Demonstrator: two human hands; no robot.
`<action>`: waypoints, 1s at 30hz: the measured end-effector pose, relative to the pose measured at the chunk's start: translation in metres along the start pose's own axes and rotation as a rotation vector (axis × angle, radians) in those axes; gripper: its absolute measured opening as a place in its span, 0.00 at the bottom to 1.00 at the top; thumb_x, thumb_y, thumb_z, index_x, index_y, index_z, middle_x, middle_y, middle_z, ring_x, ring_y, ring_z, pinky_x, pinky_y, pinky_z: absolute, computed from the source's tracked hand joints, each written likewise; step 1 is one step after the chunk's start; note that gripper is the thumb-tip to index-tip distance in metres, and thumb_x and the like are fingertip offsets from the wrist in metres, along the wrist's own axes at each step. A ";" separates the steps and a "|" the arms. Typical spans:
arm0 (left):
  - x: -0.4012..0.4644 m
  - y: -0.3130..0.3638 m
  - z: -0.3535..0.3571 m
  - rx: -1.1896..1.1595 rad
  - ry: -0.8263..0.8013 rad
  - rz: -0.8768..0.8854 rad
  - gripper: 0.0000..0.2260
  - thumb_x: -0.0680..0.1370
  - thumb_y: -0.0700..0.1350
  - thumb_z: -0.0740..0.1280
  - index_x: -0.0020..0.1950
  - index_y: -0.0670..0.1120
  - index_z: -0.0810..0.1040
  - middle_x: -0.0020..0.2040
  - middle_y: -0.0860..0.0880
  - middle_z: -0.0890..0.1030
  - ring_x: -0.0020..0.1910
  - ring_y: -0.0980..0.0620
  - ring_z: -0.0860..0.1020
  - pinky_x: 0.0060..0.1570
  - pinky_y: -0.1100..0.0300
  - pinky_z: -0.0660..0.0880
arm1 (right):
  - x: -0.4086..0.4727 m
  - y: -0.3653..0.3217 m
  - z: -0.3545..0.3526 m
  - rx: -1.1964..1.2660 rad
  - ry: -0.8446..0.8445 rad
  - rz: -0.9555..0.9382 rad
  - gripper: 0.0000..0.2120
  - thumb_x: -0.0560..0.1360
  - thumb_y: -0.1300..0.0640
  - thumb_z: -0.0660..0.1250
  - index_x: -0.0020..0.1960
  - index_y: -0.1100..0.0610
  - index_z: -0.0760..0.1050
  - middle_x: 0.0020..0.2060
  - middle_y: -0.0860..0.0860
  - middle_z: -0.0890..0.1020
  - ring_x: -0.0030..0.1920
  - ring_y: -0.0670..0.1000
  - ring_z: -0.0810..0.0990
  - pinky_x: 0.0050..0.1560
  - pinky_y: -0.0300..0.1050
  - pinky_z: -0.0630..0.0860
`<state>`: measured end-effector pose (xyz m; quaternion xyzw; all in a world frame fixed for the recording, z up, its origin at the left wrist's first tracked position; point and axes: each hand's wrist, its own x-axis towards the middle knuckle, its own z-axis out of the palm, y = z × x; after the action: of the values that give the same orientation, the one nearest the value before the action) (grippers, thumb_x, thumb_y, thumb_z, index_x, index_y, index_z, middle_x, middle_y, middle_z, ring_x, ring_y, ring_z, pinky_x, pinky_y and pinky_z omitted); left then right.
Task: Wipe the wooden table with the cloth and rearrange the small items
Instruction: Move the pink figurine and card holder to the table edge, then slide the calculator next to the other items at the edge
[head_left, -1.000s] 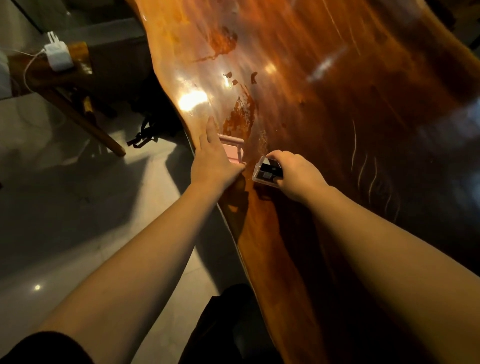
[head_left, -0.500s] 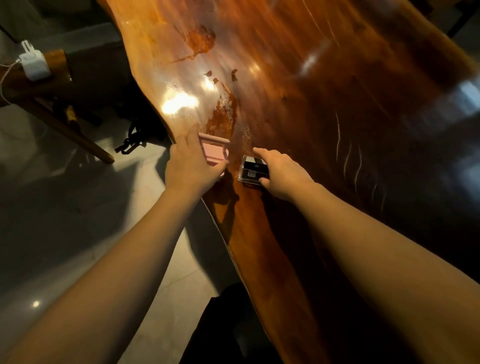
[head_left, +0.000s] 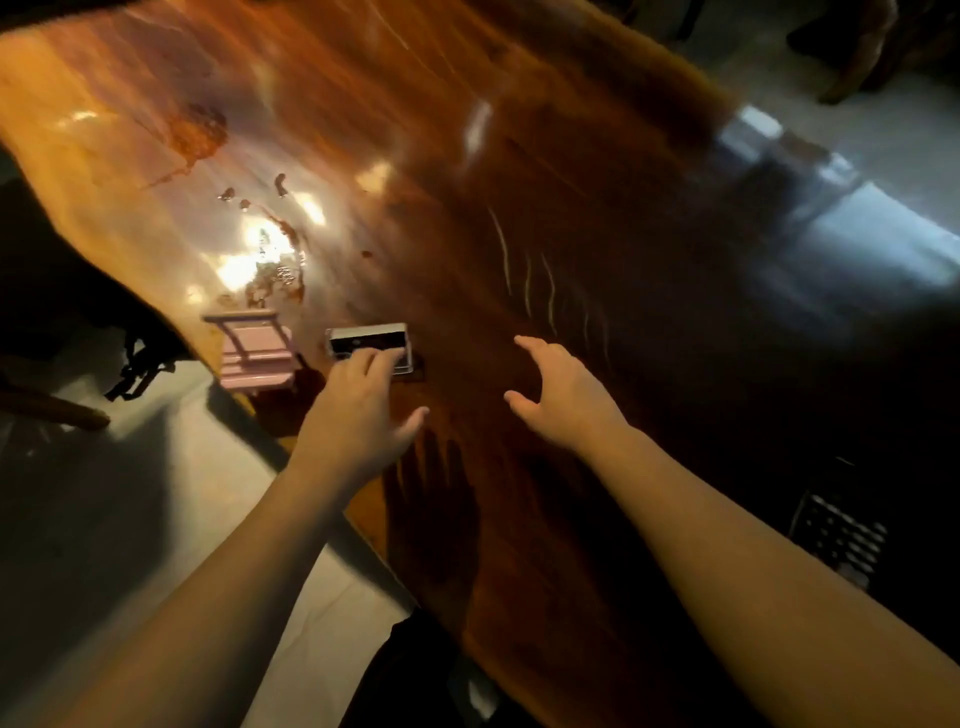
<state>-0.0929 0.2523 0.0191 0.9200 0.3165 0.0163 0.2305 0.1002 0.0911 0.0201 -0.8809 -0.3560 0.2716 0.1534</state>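
Observation:
A glossy wooden table (head_left: 519, 182) with a wavy left edge fills the view. A small pink bench-like item (head_left: 255, 349) stands at that edge. Right beside it lies a small clear box with dark contents (head_left: 370, 343). My left hand (head_left: 363, 410) hovers over the near side of the box with fingers spread; its fingertips overlap the box. My right hand (head_left: 563, 397) is open above the bare wood to the right of the box, holding nothing. No cloth is visible.
Dark red-brown stains and bright light reflections (head_left: 260, 260) mark the wood beyond the two items. A dark grid-patterned object (head_left: 836, 535) lies at the right. Pale floor tiles (head_left: 182, 493) and black straps (head_left: 137, 369) lie left of the table edge.
My left hand has let go of the pink item and moved right over the clear box. My right hand has released the box and drawn away to the right. The view has swung right.

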 end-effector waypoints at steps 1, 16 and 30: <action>-0.001 0.013 0.008 0.003 -0.040 0.036 0.34 0.73 0.58 0.73 0.74 0.47 0.67 0.67 0.46 0.73 0.67 0.44 0.70 0.64 0.49 0.71 | -0.010 0.014 -0.004 0.013 0.004 0.031 0.38 0.76 0.46 0.73 0.80 0.44 0.57 0.75 0.49 0.69 0.71 0.51 0.72 0.63 0.50 0.74; -0.024 0.202 0.101 0.089 -0.419 0.376 0.42 0.73 0.65 0.70 0.80 0.52 0.56 0.78 0.49 0.62 0.77 0.46 0.60 0.71 0.47 0.67 | -0.166 0.198 -0.019 0.011 0.276 0.517 0.44 0.73 0.29 0.64 0.81 0.40 0.46 0.82 0.52 0.54 0.80 0.60 0.52 0.76 0.64 0.60; -0.037 0.279 0.173 0.129 -0.534 0.450 0.45 0.70 0.67 0.71 0.80 0.55 0.53 0.79 0.50 0.62 0.77 0.47 0.60 0.70 0.48 0.66 | -0.198 0.313 -0.007 0.075 0.292 0.925 0.58 0.66 0.23 0.65 0.79 0.42 0.32 0.82 0.58 0.40 0.79 0.70 0.46 0.75 0.68 0.56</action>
<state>0.0688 -0.0344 -0.0096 0.9511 0.0349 -0.1947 0.2373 0.1556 -0.2686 -0.0463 -0.9695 0.1081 0.1976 0.0965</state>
